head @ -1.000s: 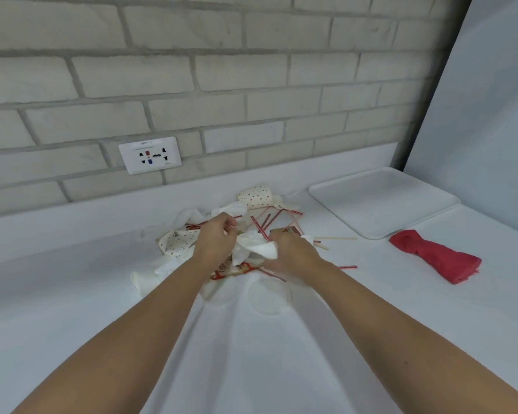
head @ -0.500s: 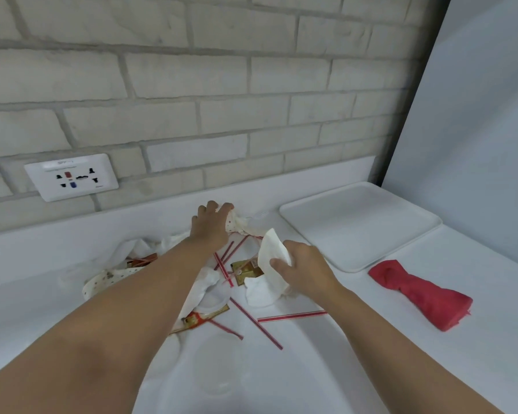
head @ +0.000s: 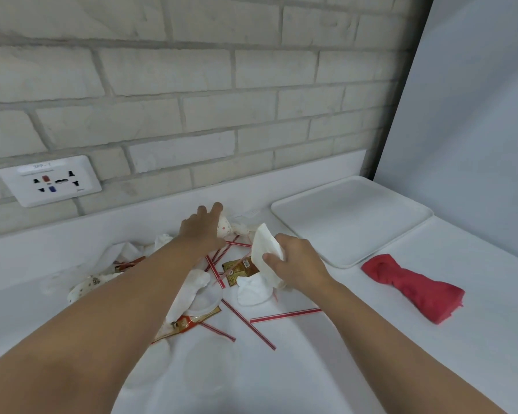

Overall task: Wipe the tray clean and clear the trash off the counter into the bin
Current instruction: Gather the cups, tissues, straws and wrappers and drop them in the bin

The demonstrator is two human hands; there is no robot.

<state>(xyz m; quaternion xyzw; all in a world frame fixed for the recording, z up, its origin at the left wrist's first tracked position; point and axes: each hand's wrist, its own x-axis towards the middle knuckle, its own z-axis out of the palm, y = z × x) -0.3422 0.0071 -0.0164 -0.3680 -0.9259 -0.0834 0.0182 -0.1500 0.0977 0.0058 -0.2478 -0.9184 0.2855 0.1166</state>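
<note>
Since a second ago our hands have parted: then they worked together in the middle of the heap, and now the left hand [head: 202,231] is out at its far edge while the right hand [head: 299,264] has drawn a napkin off to the side. Over the last half second little shifts.

Our left fingers [head: 217,207] lie stretched and loose, tips over a dotted paper cup [head: 223,230] by the backsplash. They seem to touch it, though the hand itself hides the contact. Our right fingers and thumb curl round a white napkin [head: 262,246], which stands up out of the grip.

Below the hands the trash is spread on the counter [head: 371,348]: red-striped straws [head: 284,315], a brown sauce packet [head: 237,270], a crumpled tissue [head: 253,289], a clear lid [head: 205,300]. Our left forearm covers part of the heap, and we cannot make out what lies under it.

Right of the heap, in the back corner, sits the tray [head: 350,264]. Just in front of it lies the bunched red cloth [head: 413,285], apart from both hands.
</note>
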